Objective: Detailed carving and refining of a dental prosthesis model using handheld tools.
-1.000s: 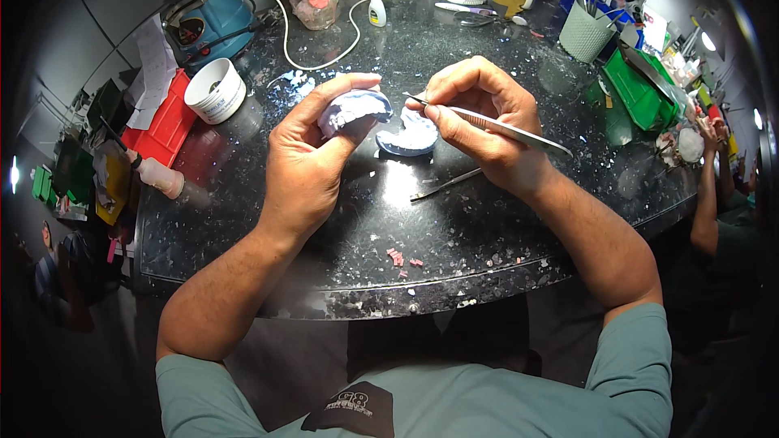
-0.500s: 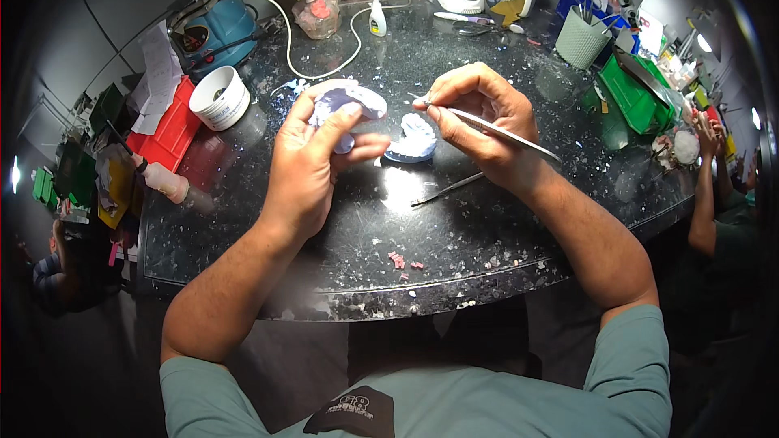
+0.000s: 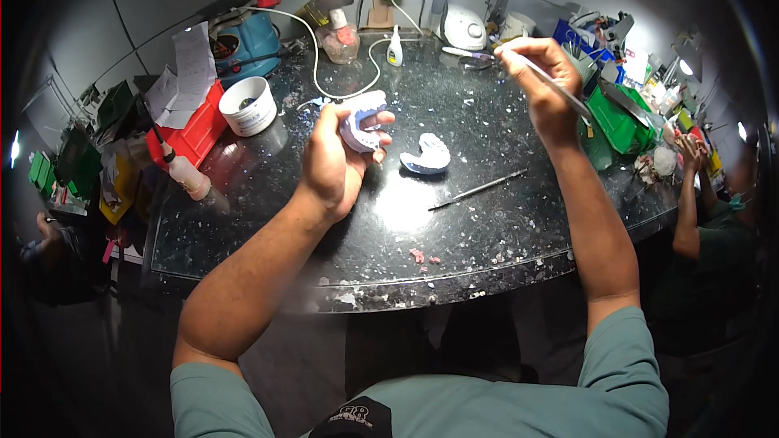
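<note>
My left hand [image 3: 329, 166] is closed around a bluish-white plaster dental cast [image 3: 357, 131], its horseshoe row of teeth showing. Up and to the right, over the far part of the bench, my right hand [image 3: 554, 93] grips a slim light-coloured hand tool [image 3: 578, 105] like a pen. The tool slants down to the right past the hand; its tip is too small to make out. Between the hands a second dental cast [image 3: 426, 157] lies on the black bench, touched by neither. Nearer me rests a thin metal dental instrument [image 3: 477, 191].
On the left stand a white tub [image 3: 247, 109], a red bin [image 3: 191, 139] with papers and a dropper bottle [image 3: 188, 177]. A white cable [image 3: 315, 61] loops near a small white bottle [image 3: 395, 50]. At right is a green bin [image 3: 618, 126]; another person's hands [image 3: 691, 150] are beyond.
My right hand has moved up and right with the tool, away from the left hand. The left hand has turned the cast so its teeth show. The view has shifted slightly.
</note>
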Demonstrator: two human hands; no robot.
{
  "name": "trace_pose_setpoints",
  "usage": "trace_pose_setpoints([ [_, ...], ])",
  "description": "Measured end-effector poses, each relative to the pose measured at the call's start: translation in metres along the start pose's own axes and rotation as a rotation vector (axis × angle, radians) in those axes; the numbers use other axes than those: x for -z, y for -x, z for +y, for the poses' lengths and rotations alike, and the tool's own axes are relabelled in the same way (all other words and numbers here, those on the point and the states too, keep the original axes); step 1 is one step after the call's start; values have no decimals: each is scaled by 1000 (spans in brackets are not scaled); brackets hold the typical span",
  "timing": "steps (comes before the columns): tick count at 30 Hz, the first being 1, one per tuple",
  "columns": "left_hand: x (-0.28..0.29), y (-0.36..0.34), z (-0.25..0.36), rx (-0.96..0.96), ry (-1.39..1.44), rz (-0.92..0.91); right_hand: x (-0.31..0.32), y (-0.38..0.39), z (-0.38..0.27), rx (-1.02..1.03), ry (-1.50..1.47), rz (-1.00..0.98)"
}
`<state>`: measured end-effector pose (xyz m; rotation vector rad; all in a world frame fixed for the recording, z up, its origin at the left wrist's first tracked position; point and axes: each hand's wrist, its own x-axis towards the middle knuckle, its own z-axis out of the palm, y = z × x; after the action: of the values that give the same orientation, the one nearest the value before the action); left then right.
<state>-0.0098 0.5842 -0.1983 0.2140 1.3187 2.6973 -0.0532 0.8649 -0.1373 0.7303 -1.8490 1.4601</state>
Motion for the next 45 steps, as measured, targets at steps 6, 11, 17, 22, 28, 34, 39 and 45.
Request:
trace_pose_setpoints([
  [6,1,2,-1,4,-112,52,-3,-30,-20,106,160,35],
  [11,1,0,0,-36,-122,39,-5,-49,-19,225,106,84],
  [17,-5,2,3,-87,-217,-12,-28,-5,29,204,435,-419],
  [22,-5,7,2,-126,-217,19,-52,-22,-3,373,317,-387],
  [28,-1,1,-3,-33,-66,169,-56,-35,15,147,401,-402],
  [34,-4,5,2,-116,-252,102,-62,-10,-29,310,183,-312],
  [39,3,5,3,-87,-328,52,-39,15,0,250,187,-347],
  [45,-9,8,-4,-112,-388,-10,-6,33,25,69,180,-291],
])
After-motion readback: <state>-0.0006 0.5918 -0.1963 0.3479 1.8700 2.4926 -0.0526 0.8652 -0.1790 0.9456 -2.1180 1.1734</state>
